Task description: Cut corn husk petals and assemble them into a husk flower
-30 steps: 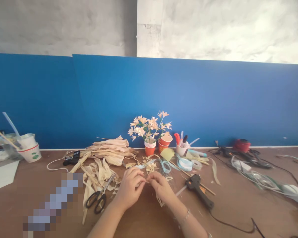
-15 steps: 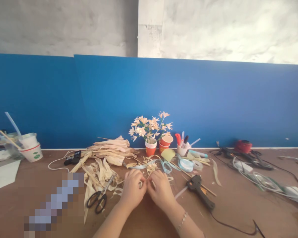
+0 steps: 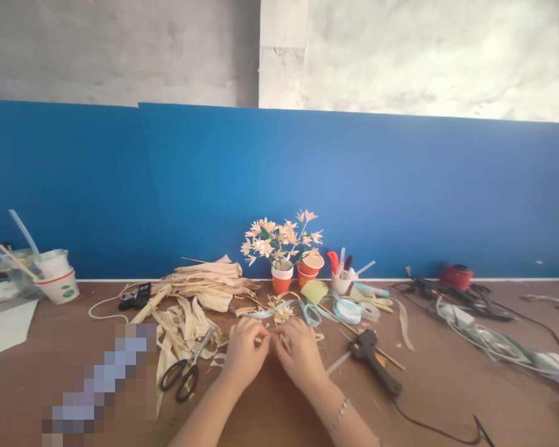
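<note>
My left hand (image 3: pixel 248 351) and my right hand (image 3: pixel 298 351) meet at the fingertips over the near middle of the table. Both are closed in a pinch. Whatever lies between the fingers is too small and too covered to name. Just beyond them are pale dried husk scraps (image 3: pixel 283 312). Black-handled scissors (image 3: pixel 185 372) lie left of my left hand, beside a heap of dried husks (image 3: pixel 207 285). To the right of my right hand rests a black glue gun (image 3: pixel 375 360) with a clear glue stick (image 3: pixel 338 363) at its rear.
Pale handmade flowers (image 3: pixel 284 236) stand in an orange paper cup (image 3: pixel 282 282) near the blue partition (image 3: pixel 354 180). Rolls of light ribbon (image 3: pixel 348 310) and a white cup of pens (image 3: pixel 341 284) sit right of it. Cables (image 3: pixel 489 341) sprawl at far right; paper cups (image 3: pixel 58 285) stand far left.
My left hand has shifted slightly left and tilted, with its fingertips a little changed. My right hand stays nearly in place. The things on the table have not moved.
</note>
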Demonstrator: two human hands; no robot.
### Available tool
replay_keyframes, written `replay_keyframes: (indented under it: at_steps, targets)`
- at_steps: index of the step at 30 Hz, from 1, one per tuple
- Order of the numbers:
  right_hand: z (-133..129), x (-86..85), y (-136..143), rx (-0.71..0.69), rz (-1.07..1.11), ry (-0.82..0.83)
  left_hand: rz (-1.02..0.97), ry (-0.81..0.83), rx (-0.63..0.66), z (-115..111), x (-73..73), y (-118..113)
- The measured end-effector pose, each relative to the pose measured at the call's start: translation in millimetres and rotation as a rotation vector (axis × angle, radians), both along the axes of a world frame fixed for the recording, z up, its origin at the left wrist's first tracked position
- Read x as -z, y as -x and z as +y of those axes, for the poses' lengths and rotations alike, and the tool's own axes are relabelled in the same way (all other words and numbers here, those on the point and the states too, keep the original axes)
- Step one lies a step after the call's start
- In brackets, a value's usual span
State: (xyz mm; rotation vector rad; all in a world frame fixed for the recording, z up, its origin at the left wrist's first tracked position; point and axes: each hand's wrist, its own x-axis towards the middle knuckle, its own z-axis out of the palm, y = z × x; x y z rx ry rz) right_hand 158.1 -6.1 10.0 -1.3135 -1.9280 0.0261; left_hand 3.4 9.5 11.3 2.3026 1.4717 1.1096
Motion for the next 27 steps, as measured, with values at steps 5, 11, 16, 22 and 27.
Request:
replay_keyframes:
  at_steps: [5, 11, 16, 22, 27]
  targets:
    - [0.8, 2.2, 9.3, 0.045, -0.013, -0.027, 0.05, -0.043, -0.043, -7.5, -5.5, -7.4]
    - [1.8, 1.7, 3.1, 0.087, -0.07, 0.063, 0.17, -0.056, -0.239, -0.3, -8.7, 12.7]
    - [-5.4, 1.2, 0.3, -0.077, -0.185, 0.237, 0.302, 0.116, -0.075, -1.9, -14.2, 27.5]
    - [-7.8, 2.9, 3.9, -0.042, -0.182, 0.25, 0.328, 0.159, 0.001, -4.9, -8.6, 25.9]
    - [-7.9, 2.2, 4.9, -0.084, -0.114, 0.184, 0.276, 0.076, 0.096, -4.9, -11.5, 24.1]
